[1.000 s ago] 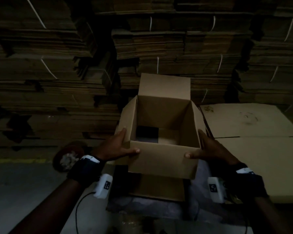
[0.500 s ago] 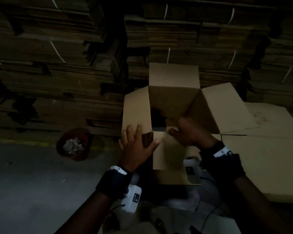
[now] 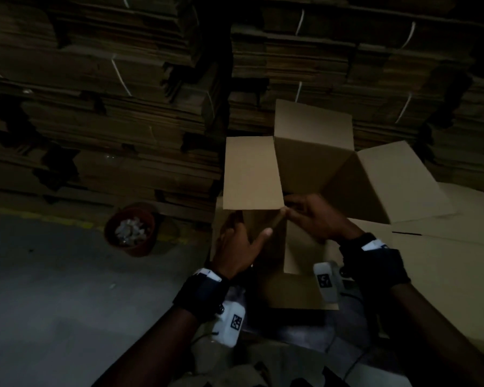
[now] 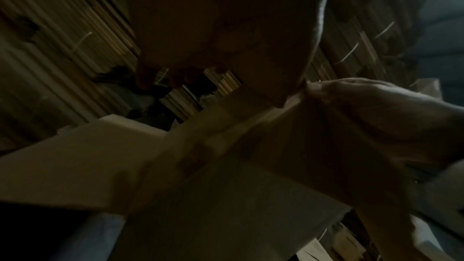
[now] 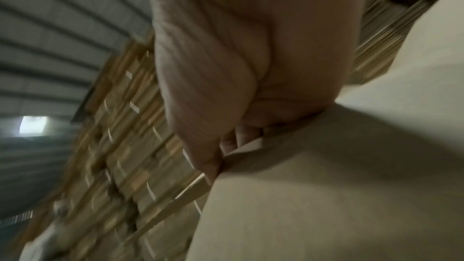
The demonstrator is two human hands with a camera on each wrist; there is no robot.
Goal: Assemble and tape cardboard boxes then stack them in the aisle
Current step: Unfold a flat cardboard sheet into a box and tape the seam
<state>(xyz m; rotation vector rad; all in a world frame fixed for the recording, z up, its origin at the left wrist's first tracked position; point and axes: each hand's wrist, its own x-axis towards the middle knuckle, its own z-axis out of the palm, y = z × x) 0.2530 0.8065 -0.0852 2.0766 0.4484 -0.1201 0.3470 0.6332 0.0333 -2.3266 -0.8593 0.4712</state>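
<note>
The open brown corrugated cardboard box (image 3: 313, 174) is standing in front of the person, just before the wall of strapped flat cardboard bundles (image 3: 123, 107), with its flaps splayed: one folding inward on the left, one upright at the back, one lying out to the right.

The left hand (image 3: 236, 247) is pressing against the box's near left side with straight, spread fingers (image 3: 266, 233), holding nothing. The right hand (image 3: 316, 219) is pinching the near edge of the box at the corner where the left flap ends; the right wrist view is showing curled fingers (image 5: 233, 140) hooked over a cardboard edge.

The likely trouble from here is the flaps folding in the wrong order. If the left flap is dropping before the near one is tucked, the seam will probably be sitting uneven and tape would bridge a gap. The pinch at the corner could also be creasing or tearing the thin edge if pulled sideways. With only a flat palm steadying it, the light box may be sliding or twisting.

Room is tight behind, where the back flap is nearly meeting the bundles. On the right, flattened pale cardboard sheets (image 3: 444, 261) are lying just beside the box under the outspread flap. To the left, grey concrete floor (image 3: 53, 289) is offering open space, apart from a round red bucket of white scraps (image 3: 130, 233).
</note>
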